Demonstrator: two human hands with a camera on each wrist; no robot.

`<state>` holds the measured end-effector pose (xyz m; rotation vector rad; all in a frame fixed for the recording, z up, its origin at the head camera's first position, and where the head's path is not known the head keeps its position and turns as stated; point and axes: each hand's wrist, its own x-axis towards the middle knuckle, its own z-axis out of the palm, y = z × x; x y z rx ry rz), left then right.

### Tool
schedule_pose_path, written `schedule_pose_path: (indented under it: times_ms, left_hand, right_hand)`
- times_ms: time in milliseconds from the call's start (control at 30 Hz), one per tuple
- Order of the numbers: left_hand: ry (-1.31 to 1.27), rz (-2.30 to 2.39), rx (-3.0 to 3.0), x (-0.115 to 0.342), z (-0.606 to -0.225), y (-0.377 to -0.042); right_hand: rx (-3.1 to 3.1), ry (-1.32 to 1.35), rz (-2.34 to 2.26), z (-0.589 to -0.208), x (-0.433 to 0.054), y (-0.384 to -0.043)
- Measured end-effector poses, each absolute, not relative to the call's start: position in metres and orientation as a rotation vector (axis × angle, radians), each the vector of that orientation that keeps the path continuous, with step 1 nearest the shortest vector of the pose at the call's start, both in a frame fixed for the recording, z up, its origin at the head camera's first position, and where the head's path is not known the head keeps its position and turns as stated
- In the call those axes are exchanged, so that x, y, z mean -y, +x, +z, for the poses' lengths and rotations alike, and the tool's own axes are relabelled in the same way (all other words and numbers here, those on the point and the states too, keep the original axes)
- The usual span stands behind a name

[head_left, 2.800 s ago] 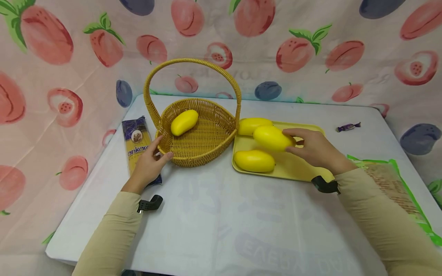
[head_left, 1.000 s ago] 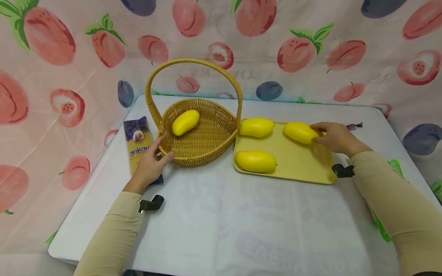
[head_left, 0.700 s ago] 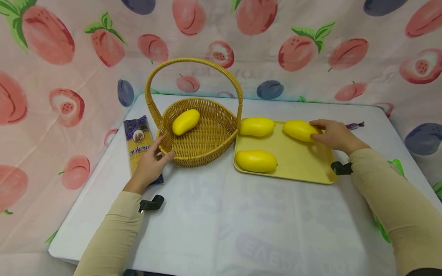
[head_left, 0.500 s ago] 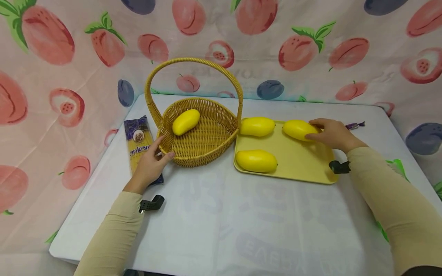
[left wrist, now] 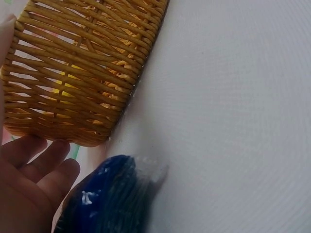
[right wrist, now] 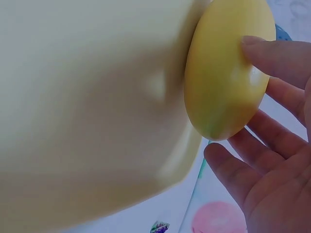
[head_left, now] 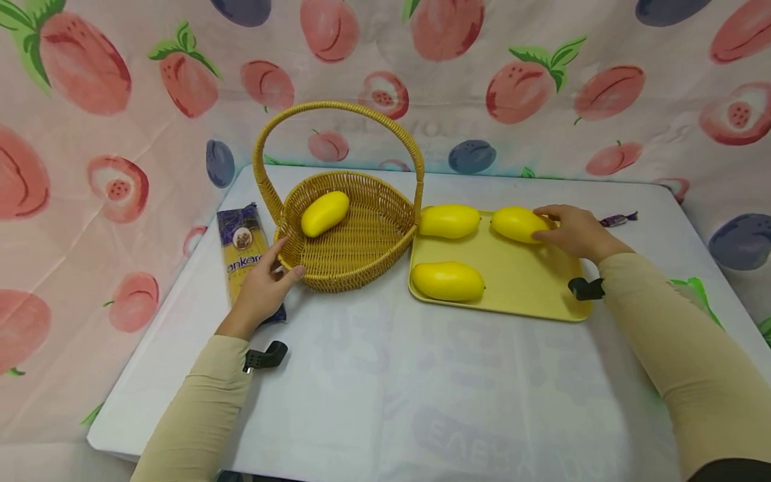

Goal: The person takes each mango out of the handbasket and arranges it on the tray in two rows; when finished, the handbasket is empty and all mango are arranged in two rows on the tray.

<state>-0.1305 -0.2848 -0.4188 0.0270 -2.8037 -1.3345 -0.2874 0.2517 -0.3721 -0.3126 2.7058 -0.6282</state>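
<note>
A wicker basket (head_left: 355, 258) with a tall handle stands at the table's left middle, one yellow mango (head_left: 325, 213) inside. My left hand (head_left: 260, 292) holds its near left side, thumb at the front rim; in the left wrist view the fingers (left wrist: 51, 160) bend against the woven wall. To the right lies a yellow tray (head_left: 506, 284). At its back right, my right hand (head_left: 575, 233) pinches the right end of a mango (head_left: 517, 224), thumb on one side and fingers on the other. Two more mangoes lie on the tray's left part, one at the back (head_left: 450, 221), one in front (head_left: 448, 281).
Beside the basket, partly under my left hand, lies a blue and yellow pasta packet (head_left: 243, 239). A purple wrapped candy (head_left: 619, 219) is beyond my right hand. My right sleeve mostly covers a green-edged bag (head_left: 695, 292). A printed cloth (head_left: 421, 80) hangs behind the table.
My right hand has carried its mango from above the tray's left part to the back right, then shifted slightly left and back. The left hand and basket stay put.
</note>
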Motion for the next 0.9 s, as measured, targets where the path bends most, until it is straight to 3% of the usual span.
schedule_pose_path:
  times_ms: [567, 900]
  left_hand:
    - [0.032, -1.333, 2.806, 0.284, -0.418, -0.130]
    - [0.020, -1.335, 2.808, 0.285, -0.419, -0.131]
  right_hand:
    - [-2.711, -0.325, -0.653, -0.373, -0.247, -0.290]
    - [-2.781, -0.417, -0.601, -0.350, -0.251, -0.283]
